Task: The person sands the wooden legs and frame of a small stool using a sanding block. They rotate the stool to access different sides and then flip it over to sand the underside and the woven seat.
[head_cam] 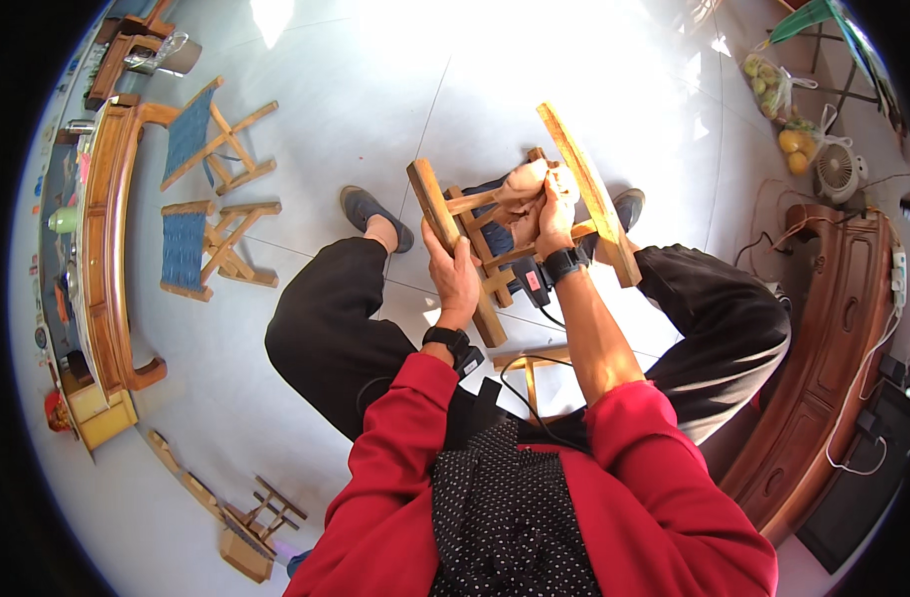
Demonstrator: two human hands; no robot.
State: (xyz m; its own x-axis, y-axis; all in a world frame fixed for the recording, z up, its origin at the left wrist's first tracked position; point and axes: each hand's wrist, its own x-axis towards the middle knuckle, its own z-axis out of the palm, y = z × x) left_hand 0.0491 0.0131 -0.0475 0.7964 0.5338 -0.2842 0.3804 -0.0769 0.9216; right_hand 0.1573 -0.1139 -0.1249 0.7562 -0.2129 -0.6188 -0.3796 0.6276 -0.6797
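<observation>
A wooden folding stool [591, 195] with a blue woven seat [497, 237] is tilted between my knees, its bars pointing up and away from me. My left hand [455, 282] grips the thick bar on its left side, thumb on the near face. Bunched in my right hand [556, 215] is a pale pinkish cloth [521, 188], pressed around the crossbar near the right-hand bar. The cloth hides part of that crossbar and some of my fingers.
Two folding stools with blue seats [190, 138] [183, 250] stand at left by a wooden table [108, 254]. A wooden cabinet [805, 388], white fan [837, 173], cables and bags of fruit [796, 149] are at right. Another wooden frame [531, 384] lies below my hands.
</observation>
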